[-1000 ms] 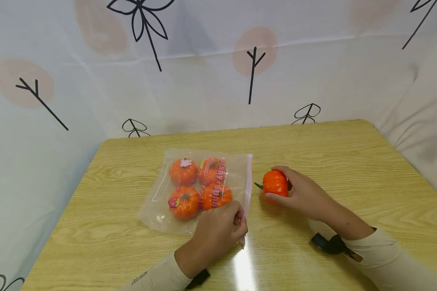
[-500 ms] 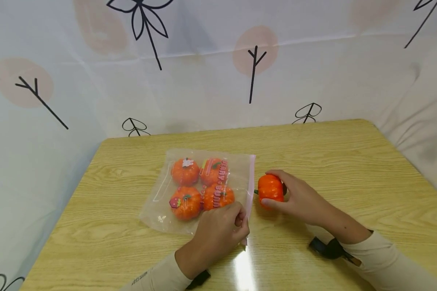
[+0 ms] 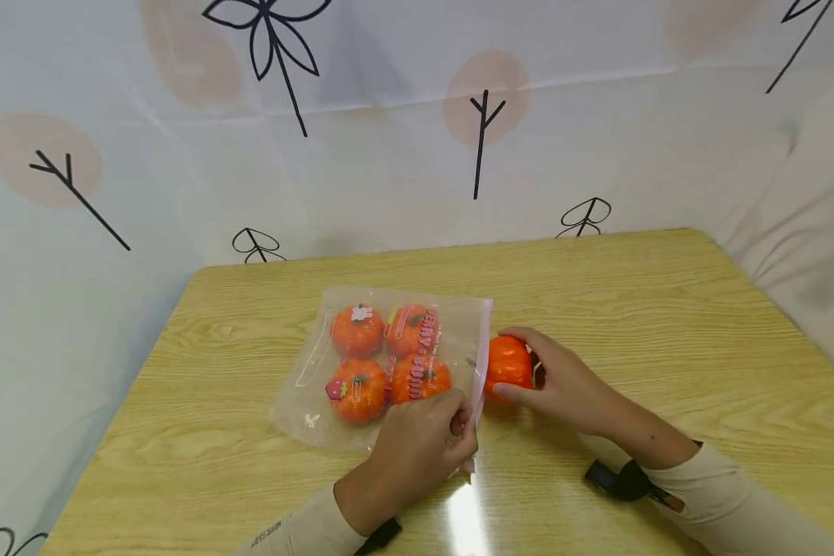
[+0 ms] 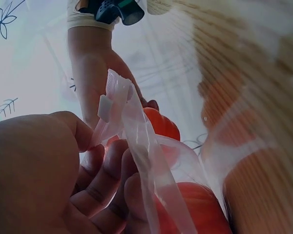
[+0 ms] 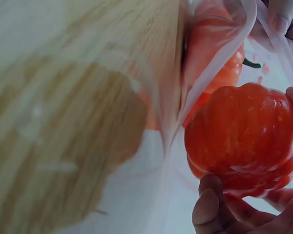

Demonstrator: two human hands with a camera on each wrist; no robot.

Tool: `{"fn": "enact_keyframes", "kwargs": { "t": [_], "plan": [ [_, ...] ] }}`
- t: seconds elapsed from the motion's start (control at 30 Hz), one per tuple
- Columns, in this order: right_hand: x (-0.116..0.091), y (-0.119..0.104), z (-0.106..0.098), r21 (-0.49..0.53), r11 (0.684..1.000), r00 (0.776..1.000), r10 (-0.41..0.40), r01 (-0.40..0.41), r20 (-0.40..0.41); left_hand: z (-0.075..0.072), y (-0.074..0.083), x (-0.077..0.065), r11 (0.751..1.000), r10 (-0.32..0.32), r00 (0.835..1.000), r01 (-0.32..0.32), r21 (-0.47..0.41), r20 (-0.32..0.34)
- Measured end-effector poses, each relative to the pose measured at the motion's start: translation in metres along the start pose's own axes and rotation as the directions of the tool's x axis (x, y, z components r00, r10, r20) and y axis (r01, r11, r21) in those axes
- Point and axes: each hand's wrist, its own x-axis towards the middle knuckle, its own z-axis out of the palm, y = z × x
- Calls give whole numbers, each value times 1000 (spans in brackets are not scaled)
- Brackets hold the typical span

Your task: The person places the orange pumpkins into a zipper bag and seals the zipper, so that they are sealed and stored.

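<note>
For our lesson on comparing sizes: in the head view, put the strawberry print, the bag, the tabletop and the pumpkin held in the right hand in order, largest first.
1. Tabletop
2. Bag
3. Pumpkin held in the right hand, though partly hidden
4. Strawberry print

Glossy orange pumpkin (image 3: 509, 364) at the mouth of a clear bag (image 3: 299, 409)
Gripped by the right hand (image 3: 566, 386), it points its stem (image 3: 471, 361) into the opening; the pink-edged bag, pinched by the left hand (image 3: 424, 432), contains four similar pumpkins (image 3: 358, 392) in two rows.
</note>
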Motion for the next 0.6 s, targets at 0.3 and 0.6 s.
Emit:
{"fn": "enact_keyframes", "kwargs": {
  "t": [0.3, 0.6],
  "plan": [
    [2, 0, 5, 80, 997, 1000, 3, -5, 29, 0, -1, -1, 999, 36, 998, -36, -5, -42],
    [0, 0, 7, 162, 986, 998, 21, -29, 52, 1, 0, 0, 996, 78, 996, -80, -36, -50]
  ]
}}
